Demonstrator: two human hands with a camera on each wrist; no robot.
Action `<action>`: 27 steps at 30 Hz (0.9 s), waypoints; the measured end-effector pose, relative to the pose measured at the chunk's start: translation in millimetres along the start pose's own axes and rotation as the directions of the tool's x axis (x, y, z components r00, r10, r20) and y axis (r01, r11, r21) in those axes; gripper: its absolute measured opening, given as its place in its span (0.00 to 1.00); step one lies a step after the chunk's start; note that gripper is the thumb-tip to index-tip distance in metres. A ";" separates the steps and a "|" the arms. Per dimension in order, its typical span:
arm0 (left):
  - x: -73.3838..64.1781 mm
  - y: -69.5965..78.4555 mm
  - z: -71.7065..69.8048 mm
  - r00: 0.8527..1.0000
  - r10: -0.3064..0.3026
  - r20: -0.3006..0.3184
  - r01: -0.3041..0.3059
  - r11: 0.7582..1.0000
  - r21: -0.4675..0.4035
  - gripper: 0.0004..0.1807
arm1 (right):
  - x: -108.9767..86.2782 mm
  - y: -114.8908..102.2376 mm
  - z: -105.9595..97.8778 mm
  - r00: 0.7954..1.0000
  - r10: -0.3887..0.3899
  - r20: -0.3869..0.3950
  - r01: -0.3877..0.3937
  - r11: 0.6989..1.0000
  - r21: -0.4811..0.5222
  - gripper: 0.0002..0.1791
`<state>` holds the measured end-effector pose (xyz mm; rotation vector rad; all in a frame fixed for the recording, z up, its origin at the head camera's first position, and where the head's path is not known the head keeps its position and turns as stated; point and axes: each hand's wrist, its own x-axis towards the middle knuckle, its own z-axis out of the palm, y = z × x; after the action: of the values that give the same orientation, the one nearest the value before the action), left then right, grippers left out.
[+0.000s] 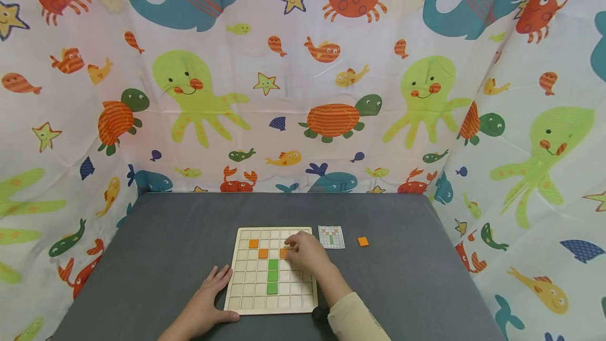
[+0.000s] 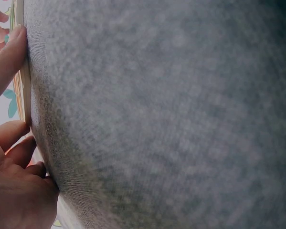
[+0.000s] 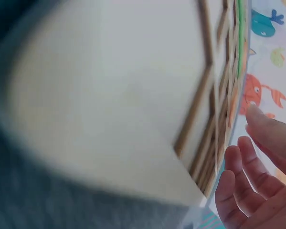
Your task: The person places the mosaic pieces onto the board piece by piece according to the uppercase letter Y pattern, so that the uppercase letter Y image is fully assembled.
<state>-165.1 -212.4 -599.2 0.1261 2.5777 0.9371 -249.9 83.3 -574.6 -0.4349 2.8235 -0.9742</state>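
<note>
A square wooden grid board (image 1: 246,299) lies on the grey table. Several tiles sit in its cells: green tiles (image 1: 272,276) in a column, an orange tile (image 1: 253,243) at upper left, another orange tile (image 1: 262,253) diagonally below it, and a third orange tile (image 1: 283,253) partly under my right hand. My left hand (image 1: 205,301) rests at the board's left side, fingers along the edge and thumb at the near left corner. Over the board's upper right is my right hand (image 1: 306,254), fingertips close to the third orange tile. In the right wrist view its fingers (image 3: 250,167) are loosely bent, with nothing seen between them and the thumb.
A small pattern card (image 1: 331,237) lies right of the board. Farther right is a loose orange tile (image 1: 363,241) on the grey table (image 1: 402,288). A cloth (image 1: 265,136) printed with sea animals hangs around the back and sides.
</note>
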 end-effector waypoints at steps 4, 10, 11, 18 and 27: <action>-0.2 0.6 -0.8 1.000 -0.002 -0.001 0.002 1.000 -0.004 0.66 | -4.6 5.5 -12.4 1.000 0.013 -0.012 -0.012 0.998 0.062 0.13; 1.6 -2.6 1.1 1.000 -0.003 0.004 0.003 1.000 -0.011 0.67 | -12.8 21.2 -34.6 0.997 0.040 -0.067 -0.037 0.998 0.053 0.16; 2.3 -3.4 1.9 1.000 0.001 0.002 -0.001 1.000 -0.011 0.66 | -14.3 24.7 -38.3 0.996 0.042 -0.083 -0.038 0.998 0.048 0.16; 2.4 -0.9 2.4 1.000 0.022 -0.001 -0.022 0.999 -0.030 0.65 | -25.7 46.4 -58.6 0.979 0.089 -0.181 -0.078 0.995 0.066 0.17; -1.0 1.7 -0.3 1.000 0.005 -0.002 -0.005 1.000 -0.011 0.66 | -32.3 68.5 -71.4 0.960 0.127 -0.251 -0.123 0.992 0.035 0.15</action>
<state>-164.3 -211.5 -597.6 0.1287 2.5742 0.9539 -249.7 186.4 -560.2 -0.1344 3.0170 -1.0998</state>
